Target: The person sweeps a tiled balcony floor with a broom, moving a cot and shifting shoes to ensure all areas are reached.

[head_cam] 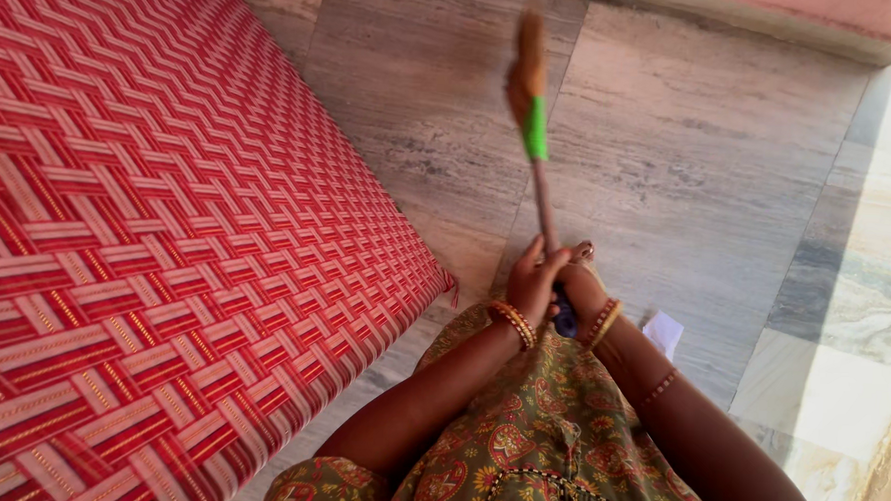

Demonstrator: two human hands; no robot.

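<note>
A red woven cot (pixel 156 238) filled the left. Right of it, the broom (pixel 537 134) ran lengthwise from near to far over the grey floor (pixel 690 161), bristles at the far end. The left hand (pixel 534 281) and right hand (pixel 581 287), both arms stretched forward, closed together around its near handle end.

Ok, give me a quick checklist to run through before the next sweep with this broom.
1. Both hands on the handle: ok, left hand and right hand grip the broom together.
2. Broom head clear of the woven red cot: ok, apart from it.
3. Floor ahead free of obstacles: ok.
4. White scrap by the right arm picked up: not ok, lies on the floor.
5. Bristles touching the floor: cannot tell, blurred.
</note>
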